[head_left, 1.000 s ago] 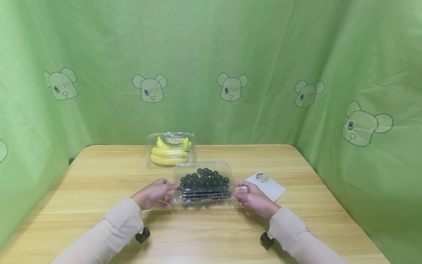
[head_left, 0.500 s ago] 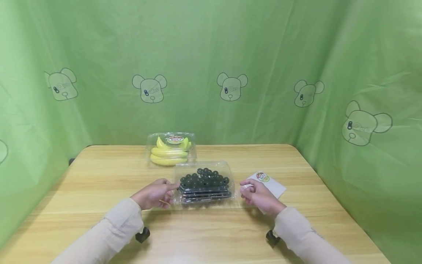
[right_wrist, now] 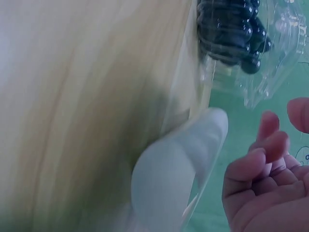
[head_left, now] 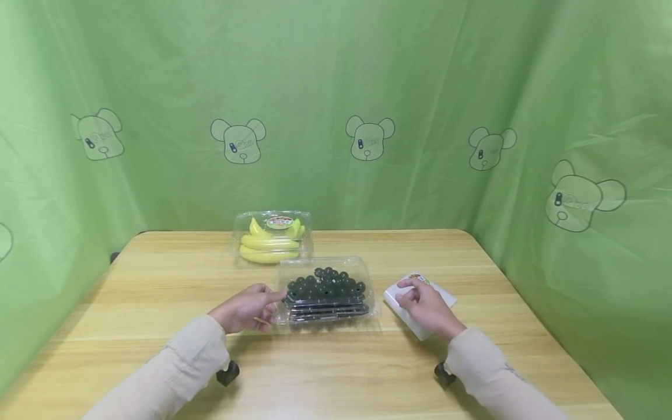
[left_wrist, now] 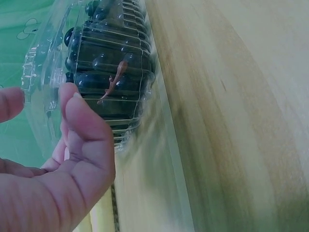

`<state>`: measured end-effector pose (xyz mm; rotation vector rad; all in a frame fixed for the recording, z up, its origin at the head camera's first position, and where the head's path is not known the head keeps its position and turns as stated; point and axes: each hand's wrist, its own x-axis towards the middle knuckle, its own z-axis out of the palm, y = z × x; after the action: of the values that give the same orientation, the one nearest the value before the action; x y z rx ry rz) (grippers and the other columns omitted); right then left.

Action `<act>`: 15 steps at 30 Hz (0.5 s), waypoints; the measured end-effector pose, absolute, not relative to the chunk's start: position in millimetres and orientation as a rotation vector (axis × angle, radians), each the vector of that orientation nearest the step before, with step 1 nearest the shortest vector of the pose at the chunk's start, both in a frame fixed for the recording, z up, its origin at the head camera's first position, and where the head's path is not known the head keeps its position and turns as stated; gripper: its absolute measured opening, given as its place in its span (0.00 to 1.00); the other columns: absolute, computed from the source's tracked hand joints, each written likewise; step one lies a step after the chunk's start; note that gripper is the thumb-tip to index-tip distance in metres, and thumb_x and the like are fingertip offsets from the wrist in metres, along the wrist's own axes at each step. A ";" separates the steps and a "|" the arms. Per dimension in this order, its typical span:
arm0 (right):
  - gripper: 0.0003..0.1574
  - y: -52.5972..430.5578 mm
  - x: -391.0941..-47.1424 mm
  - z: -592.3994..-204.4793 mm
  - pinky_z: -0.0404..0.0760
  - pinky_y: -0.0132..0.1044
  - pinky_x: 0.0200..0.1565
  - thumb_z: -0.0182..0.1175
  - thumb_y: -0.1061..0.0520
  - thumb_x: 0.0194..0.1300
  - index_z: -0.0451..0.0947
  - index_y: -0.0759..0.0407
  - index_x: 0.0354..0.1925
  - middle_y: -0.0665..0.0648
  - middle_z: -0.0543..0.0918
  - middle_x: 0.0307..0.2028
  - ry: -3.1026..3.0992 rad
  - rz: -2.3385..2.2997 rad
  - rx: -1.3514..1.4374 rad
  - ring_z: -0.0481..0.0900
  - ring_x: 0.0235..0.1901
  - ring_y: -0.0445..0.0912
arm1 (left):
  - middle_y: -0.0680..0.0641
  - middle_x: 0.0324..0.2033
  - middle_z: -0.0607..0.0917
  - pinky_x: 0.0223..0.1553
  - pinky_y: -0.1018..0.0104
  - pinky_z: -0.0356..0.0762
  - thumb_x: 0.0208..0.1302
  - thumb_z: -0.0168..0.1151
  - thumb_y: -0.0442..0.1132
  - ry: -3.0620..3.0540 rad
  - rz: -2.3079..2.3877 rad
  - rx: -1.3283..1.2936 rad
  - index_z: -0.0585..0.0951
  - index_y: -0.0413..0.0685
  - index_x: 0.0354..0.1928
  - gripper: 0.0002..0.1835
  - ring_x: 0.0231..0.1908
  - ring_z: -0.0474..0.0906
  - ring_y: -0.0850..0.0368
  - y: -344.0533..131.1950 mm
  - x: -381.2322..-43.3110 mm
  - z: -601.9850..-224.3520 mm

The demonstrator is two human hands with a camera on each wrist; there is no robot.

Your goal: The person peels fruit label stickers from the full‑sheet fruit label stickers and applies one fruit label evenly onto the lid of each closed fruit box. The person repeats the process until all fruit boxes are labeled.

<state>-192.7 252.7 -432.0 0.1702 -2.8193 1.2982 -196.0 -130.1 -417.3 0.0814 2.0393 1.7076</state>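
Note:
A clear plastic clamshell box (head_left: 362, 268) of dark grapes (head_left: 325, 286) sits mid-table. My left hand (head_left: 247, 309) is at its left end, and in the left wrist view the thumb lies above the clear rim (left_wrist: 48, 104) and the curled fingertips (left_wrist: 72, 94) beneath it, holding that edge. Apart from the box, my right hand (head_left: 427, 306) hovers over a white sheet (head_left: 441, 294) with a round fruit sticker (head_left: 422, 280), partly covered by the fingers. Its fingers (right_wrist: 246, 166) are loosely bent with nothing between them; the sheet's near edge (right_wrist: 164, 183) curls up in the right wrist view.
Behind the grape box stands a second clear box (head_left: 238, 224) with yellow bananas (head_left: 268, 255) and a round label (head_left: 279, 222) on its lid. The wooden table (head_left: 157, 291) is surrounded by a green curtain (head_left: 304, 70).
The right hand has let go of the grape box's right end and moved right, over the white sheet. The left hand and both boxes have stayed in place.

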 end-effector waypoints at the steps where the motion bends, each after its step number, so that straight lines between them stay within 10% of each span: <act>1: 0.22 254.1 -193.2 -431.8 0.78 0.38 0.34 0.58 0.57 0.68 0.70 0.66 0.57 0.57 0.82 0.34 -2.818 1.272 0.169 0.78 0.32 0.47 | 0.48 0.30 0.69 0.33 0.61 0.79 0.71 0.55 0.48 2.041 1.707 0.079 0.65 0.38 0.47 0.19 0.29 0.74 0.53 -129.9 -196.2 -417.3; 15: 0.24 278.0 -195.4 -437.1 0.80 0.46 0.42 0.60 0.59 0.66 0.71 0.69 0.57 0.64 0.81 0.44 -2.771 0.962 0.185 0.78 0.41 0.55 | 0.50 0.28 0.68 0.30 0.64 0.78 0.71 0.54 0.48 2.070 1.693 0.074 0.65 0.40 0.46 0.18 0.28 0.74 0.53 -128.5 -196.6 -416.5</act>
<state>-195.4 278.0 -437.1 0.1851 -2.7712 0.9619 -196.6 -128.5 -416.5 0.0744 2.0698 1.6934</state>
